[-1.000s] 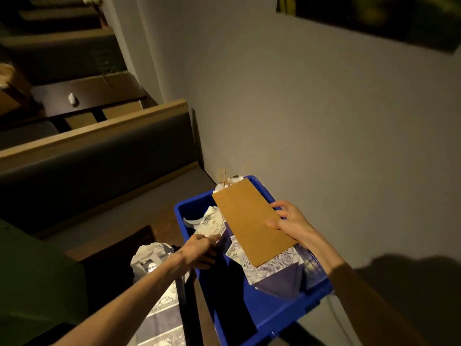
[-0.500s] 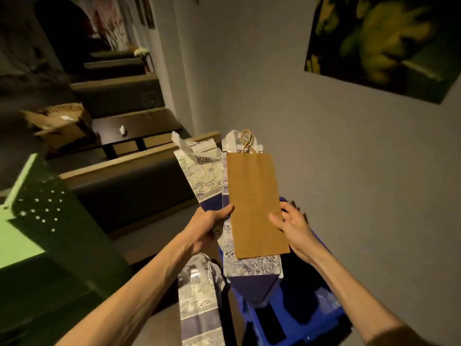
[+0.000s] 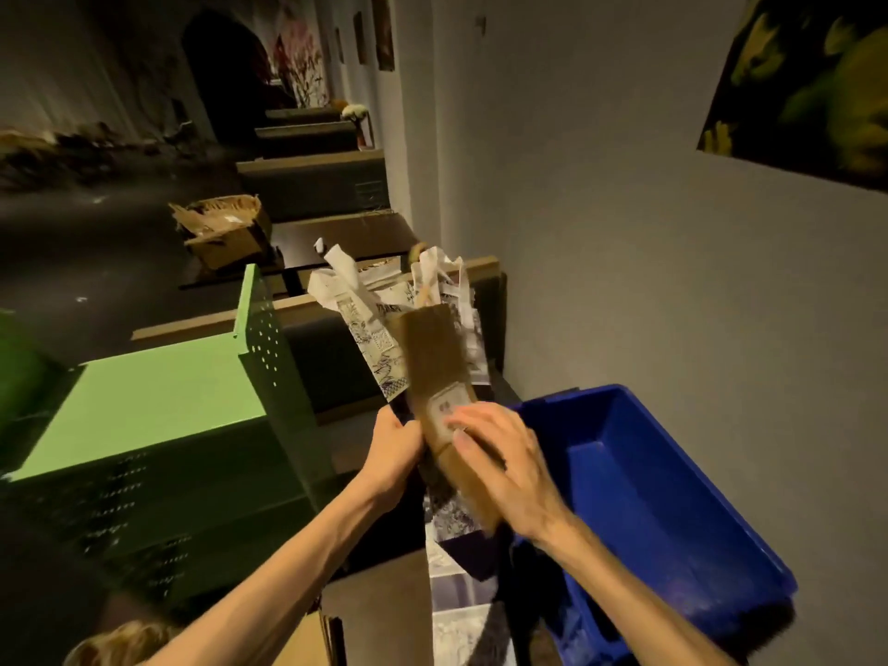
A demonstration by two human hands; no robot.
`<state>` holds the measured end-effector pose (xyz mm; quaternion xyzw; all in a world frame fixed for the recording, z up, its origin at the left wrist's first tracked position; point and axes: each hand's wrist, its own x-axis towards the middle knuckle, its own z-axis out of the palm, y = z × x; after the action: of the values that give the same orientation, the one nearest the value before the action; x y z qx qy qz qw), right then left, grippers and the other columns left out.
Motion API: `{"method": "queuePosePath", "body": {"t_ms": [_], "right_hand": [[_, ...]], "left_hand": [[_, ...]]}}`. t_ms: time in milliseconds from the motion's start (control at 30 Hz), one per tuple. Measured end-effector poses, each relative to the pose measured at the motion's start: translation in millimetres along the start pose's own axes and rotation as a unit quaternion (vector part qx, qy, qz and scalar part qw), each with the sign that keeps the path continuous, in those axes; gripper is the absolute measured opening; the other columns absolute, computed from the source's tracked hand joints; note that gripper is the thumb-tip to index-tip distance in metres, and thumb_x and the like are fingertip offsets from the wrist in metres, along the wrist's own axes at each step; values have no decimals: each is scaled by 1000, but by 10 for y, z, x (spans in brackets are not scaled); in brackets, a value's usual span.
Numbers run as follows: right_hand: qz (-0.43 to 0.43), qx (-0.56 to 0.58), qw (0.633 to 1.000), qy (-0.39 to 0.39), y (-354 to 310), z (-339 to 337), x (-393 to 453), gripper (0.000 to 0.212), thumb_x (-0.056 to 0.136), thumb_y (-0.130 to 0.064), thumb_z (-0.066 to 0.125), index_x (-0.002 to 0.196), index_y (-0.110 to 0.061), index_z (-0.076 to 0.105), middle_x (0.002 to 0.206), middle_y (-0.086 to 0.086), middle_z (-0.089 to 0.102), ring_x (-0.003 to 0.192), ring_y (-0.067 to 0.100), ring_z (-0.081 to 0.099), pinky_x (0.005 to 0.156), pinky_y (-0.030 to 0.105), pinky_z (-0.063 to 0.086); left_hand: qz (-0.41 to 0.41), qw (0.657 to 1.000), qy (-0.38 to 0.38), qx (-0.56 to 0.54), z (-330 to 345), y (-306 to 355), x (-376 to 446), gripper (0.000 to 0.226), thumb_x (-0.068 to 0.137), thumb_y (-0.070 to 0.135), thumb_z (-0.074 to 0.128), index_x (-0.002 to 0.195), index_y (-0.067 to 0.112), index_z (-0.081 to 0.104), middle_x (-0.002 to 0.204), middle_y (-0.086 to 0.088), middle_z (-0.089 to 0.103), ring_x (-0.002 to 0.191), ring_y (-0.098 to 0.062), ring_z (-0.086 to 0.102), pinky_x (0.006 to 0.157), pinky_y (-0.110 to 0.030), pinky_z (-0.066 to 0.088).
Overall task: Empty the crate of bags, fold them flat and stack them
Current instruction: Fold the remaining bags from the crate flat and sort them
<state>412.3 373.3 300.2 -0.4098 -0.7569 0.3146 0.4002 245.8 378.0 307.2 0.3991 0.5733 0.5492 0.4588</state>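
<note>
Between both hands, a bundle of bags [image 3: 423,358] stands lifted: left hand [image 3: 391,449] grips it, right hand [image 3: 499,454] lies flat against it. Right of them, the blue crate [image 3: 672,497] looks emptied, probably; folding and stacking remain.

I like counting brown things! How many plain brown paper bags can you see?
1: the brown paper bag is held up in front of the patterned bags, between both hands. Others may be hidden behind.
</note>
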Motion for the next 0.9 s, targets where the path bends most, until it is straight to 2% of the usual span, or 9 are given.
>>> {"method": "queuePosePath", "body": {"t_ms": [67,133,233,300,400,500,767,833,900], "right_hand": [[20,8,999,-27,-29,314,-19,40,93,-63,47,124,-43,63,128,-28,45,128,-2,39,106,25,31],[17,-52,997,55,-28,477,20,44,86,-64,59,124,-43,61,127,-23,41,125,1,40,106,32,33],[163,-8,984,67,8,548,128,102,61,-70,81,146,-36,37,139,-13,32,126,6,39,107,34,38],[277,63,958,30,53,559,177,125,44,-77,85,149,-29,36,143,-9,46,129,12,48,107,42,45],[294,165,940,53,171,620,126,82,51,-60,93,120,-23,67,108,-9,76,101,13,72,89,44,59],[275,206,937,56,175,748,-23,45,69,-36,90,109,-25,73,99,-11,77,95,10,74,87,40,60],[270,250,926,-86,96,1240,-457,26,85,-24,79,109,-20,72,103,-7,77,99,11,72,87,31,58],[249,199,945,-73,110,1304,-502,21,87,-31,76,87,-12,66,76,-10,70,74,8,66,72,23,50],[220,107,965,-99,173,1352,-553,50,87,-43,73,68,-7,45,55,-1,37,53,11,37,59,27,29]], "left_hand": [[-21,1000,-15,-6,-137,-1,-72,27,96,-2,49,110,6,70,82,-5,75,67,-19,68,52,-29,52],[-47,998,-31,-26,-297,-20,-115,31,97,-2,46,114,9,70,92,-9,76,76,-25,71,61,-33,57],[-73,995,-26,-55,-523,-50,-166,35,94,-8,45,111,9,71,107,-13,75,100,-31,71,86,-50,57],[-63,996,-21,-57,-641,-49,-209,25,95,-5,53,110,5,71,108,-14,75,101,-30,71,90,-50,56],[-37,998,-25,-42,-815,-42,-293,21,97,7,59,116,5,68,109,-9,75,103,-24,72,91,-41,55],[-43,998,-19,-30,-1035,-99,-396,21,98,11,60,116,5,67,105,-8,76,98,-22,73,81,-31,57],[-55,993,-82,66,-1600,-432,-839,20,92,19,69,112,24,67,106,4,76,99,-13,72,87,-30,57],[-80,988,-104,86,-1723,-535,-950,19,94,20,66,113,24,67,106,5,76,99,-13,72,88,-31,56],[-97,983,-111,108,-1848,-650,-1049,19,97,21,63,115,22,66,107,6,76,100,-13,71,89,-31,56]]}}
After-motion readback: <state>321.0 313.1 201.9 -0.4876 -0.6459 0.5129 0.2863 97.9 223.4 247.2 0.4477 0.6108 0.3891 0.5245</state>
